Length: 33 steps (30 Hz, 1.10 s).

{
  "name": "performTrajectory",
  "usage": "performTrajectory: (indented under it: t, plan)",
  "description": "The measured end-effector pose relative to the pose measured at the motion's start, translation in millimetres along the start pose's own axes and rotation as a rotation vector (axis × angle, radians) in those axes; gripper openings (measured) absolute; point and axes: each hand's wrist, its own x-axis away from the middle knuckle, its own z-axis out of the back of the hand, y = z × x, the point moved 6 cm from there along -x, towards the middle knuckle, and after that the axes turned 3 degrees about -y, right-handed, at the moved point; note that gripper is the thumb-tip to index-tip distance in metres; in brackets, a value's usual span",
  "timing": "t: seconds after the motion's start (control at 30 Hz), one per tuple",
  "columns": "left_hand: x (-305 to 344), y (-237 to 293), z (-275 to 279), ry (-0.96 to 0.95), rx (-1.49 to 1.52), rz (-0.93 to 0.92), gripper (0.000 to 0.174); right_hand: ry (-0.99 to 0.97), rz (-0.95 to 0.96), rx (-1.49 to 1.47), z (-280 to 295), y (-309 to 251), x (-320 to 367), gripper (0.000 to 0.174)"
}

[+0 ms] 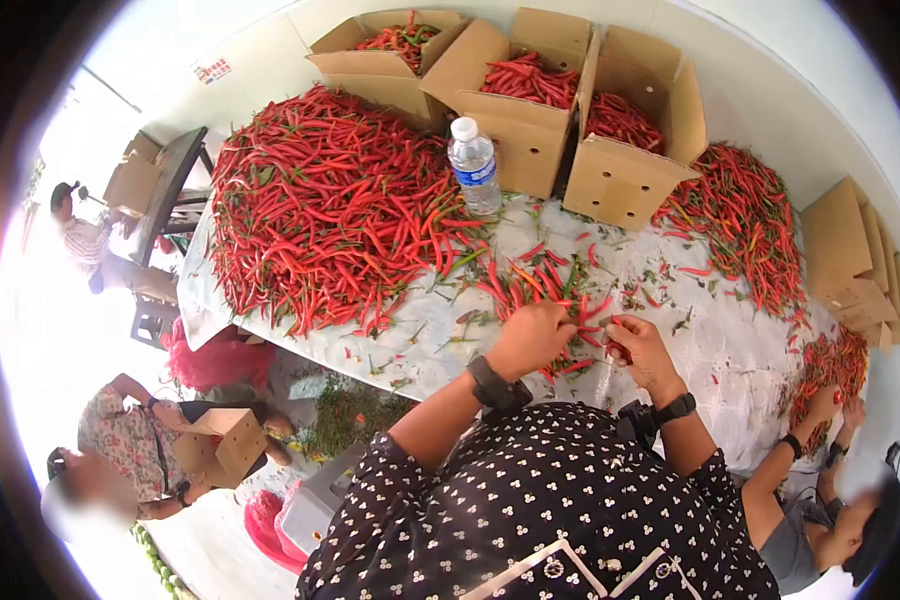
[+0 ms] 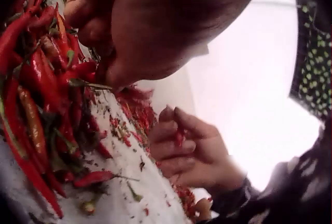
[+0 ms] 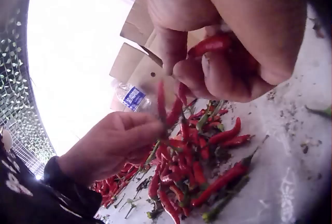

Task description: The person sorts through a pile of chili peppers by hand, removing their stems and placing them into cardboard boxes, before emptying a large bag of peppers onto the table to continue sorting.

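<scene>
Red chillies [image 3: 210,46] are sitting inside the right hand's [image 1: 642,355] curled fingers; the left hand [image 1: 528,338] is pinching another over a small pile [image 1: 540,282], while a plastic bottle [image 1: 475,168] and cardboard boxes [image 1: 620,188] are standing on the far side.

Bottle [image 1: 475,170] right of chilli heap [image 1: 320,205], before boxes [image 1: 523,142].

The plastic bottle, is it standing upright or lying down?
Upright: the bottle stands with its white cap uppermost, its base on the table.
</scene>
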Motion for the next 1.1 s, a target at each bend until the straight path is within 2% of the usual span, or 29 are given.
performTrajectory:
  t: [0.1, 0.17, 0.23, 0.27, 0.33, 0.43, 0.57, 0.67, 0.77, 0.83, 0.9, 0.97, 1.03, 1.1]
  plan:
    - [4.4, 16.5, 0.9, -0.050, 0.082, -0.027, 0.019, -0.021, 0.030, -0.009, -13.6, -7.7, -6.7, 0.013]
    - [6.5, 13.1, 1.4, -0.022, 0.065, -0.038, 0.019, -0.022, 0.094, 0.086, -19.0, -14.2, -11.0, 0.014]
    - [5.9, 3.0, 0.4, -0.052, 0.306, 0.098, 0.018, -0.032, 0.114, 0.086, -27.9, -20.1, -13.5, 0.014]
    - [5.1, 3.2, 2.4, -0.061, 0.314, 0.091, 0.018, -0.029, 0.131, 0.079, -30.3, -22.3, -12.6, 0.015]
    - [5.4, 10.8, 12.1, -0.037, 0.306, -0.065, 0.015, -0.040, 0.108, 0.034, -29.5, -23.1, -13.5, 0.016]
    - [5.8, 2.7, 13.2, -0.100, 0.494, 0.015, 0.011, -0.090, 0.065, -0.090, -35.2, -24.4, -18.5, 0.017]
    - [10.2, 5.8, 23.0, -0.155, 0.567, 0.013, 0.011, -0.190, -0.047, -0.260, -42.0, -11.1, -23.6, 0.016]
    - [16.6, 18.6, 28.3, -0.232, 0.591, -0.072, 0.010, -0.196, -0.068, -0.326, -41.3, -5.3, -24.7, 0.016]
    - [26.7, 35.1, 32.2, -0.292, 0.515, -0.158, 0.009, -0.190, -0.112, -0.422, -25.5, 7.3, -33.8, 0.016]
    - [33.6, 17.1, 30.8, -0.348, 0.462, -0.148, 0.014, -0.273, -0.058, -0.492, -18.8, 9.0, -35.2, 0.016]
    - [49.1, -10.1, 26.4, -0.670, 0.080, -0.032, 0.016, -0.257, -0.052, -0.471, -14.1, 7.1, -32.4, 0.017]
    - [51.2, -37.4, 29.5, -0.599, 0.085, -0.015, 0.020, -0.253, -0.048, -0.453, -13.8, 6.3, -29.0, 0.018]
    - [26.9, -57.9, 59.7, -0.143, -0.119, -0.005, 0.021, -0.219, -0.102, -0.498, -13.1, 9.9, -25.8, 0.018]
    - [0.2, -84.6, 71.7, 0.069, -0.092, 0.220, 0.021, -0.220, -0.092, -0.458, -15.4, 11.7, -27.8, 0.017]
